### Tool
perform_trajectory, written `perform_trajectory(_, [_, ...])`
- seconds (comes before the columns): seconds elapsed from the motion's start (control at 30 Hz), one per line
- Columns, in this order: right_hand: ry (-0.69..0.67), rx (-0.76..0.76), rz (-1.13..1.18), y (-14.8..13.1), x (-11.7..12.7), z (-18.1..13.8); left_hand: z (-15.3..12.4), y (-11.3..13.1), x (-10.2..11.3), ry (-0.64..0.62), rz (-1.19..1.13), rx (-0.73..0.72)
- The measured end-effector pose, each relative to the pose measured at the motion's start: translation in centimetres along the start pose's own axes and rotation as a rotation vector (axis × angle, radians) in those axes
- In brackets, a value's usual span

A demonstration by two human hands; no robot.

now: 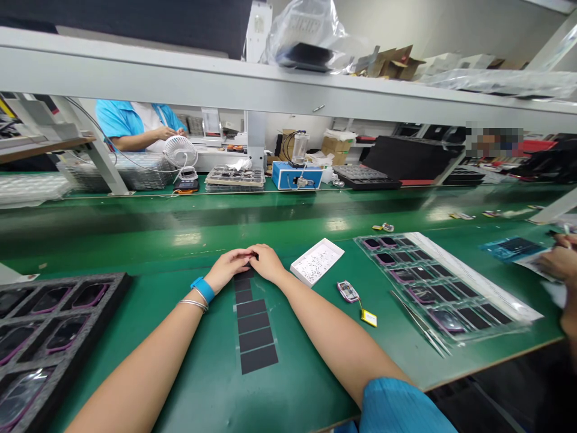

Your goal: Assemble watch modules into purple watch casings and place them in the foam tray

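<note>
Left hand (pixel 229 266) and right hand (pixel 267 262) both curl in, pinching the far end of the black pad strip (pixel 253 328), laid lengthwise dead ahead on the bench (pixel 202 373) so both reach, I guess.

A strip (pixel 252 325) lies on the bench (pixel 180 282), running away from the person. At the strip's far end the left hand (pixel 229 267) and right hand (pixel 267 261) meet, touching each other, fingertips on it. Left of the strip, at the bench's edge, sits a foam tray (pixel 103 300). Right of the strip lie a box (pixel 317 261), then a board (pixel 348 291), tweezers (pixel 421 328) and a parts tray (pixel 428 288). Far right of the strip is another person's hand (pixel 559 261). Well behind the strip stand a fan (pixel 179 151) and a pump box (pixel 297 175).
</note>
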State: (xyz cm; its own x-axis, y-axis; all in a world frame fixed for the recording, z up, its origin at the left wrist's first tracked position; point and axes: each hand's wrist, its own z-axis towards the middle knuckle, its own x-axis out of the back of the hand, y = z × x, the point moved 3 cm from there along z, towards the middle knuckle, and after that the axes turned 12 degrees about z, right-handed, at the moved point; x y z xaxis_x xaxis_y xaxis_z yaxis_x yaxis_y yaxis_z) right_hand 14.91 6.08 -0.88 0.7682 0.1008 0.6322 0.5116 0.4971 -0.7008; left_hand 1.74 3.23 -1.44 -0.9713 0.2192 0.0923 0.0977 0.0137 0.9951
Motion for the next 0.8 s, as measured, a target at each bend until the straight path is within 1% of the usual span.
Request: perform_trajectory(0.8, [-0.008, -0.005, 0.000, -0.11, 0.11, -0.07, 0.03, -0.02, -0.02, 0.000, -0.001, -0.005])
